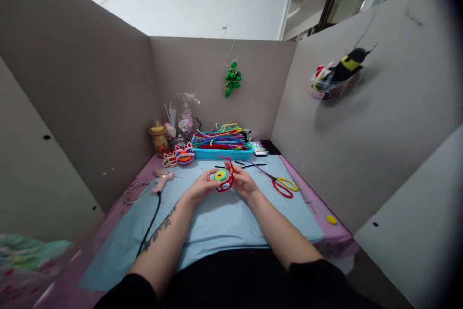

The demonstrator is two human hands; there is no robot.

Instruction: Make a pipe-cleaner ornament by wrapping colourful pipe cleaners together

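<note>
Over the middle of the blue table cover (224,227), my left hand (203,185) is closed on a small round piece (221,175) with green, yellow and red rings. A bent red pipe cleaner (231,167) runs round the right and lower sides of this piece. Its upper end sticks up, pinched by my right hand (243,181). Both hands are close together, with the piece between them. Parts of the fingertips are hidden behind the piece.
Behind the hands stands a blue tray (224,154) of colourful pipe cleaners. Scissors (282,186) with red and yellow handles lie at right, near black stems. A pink glue gun (162,181) with its cord, two lion-like faces (184,154) and a jar (159,141) are at left.
</note>
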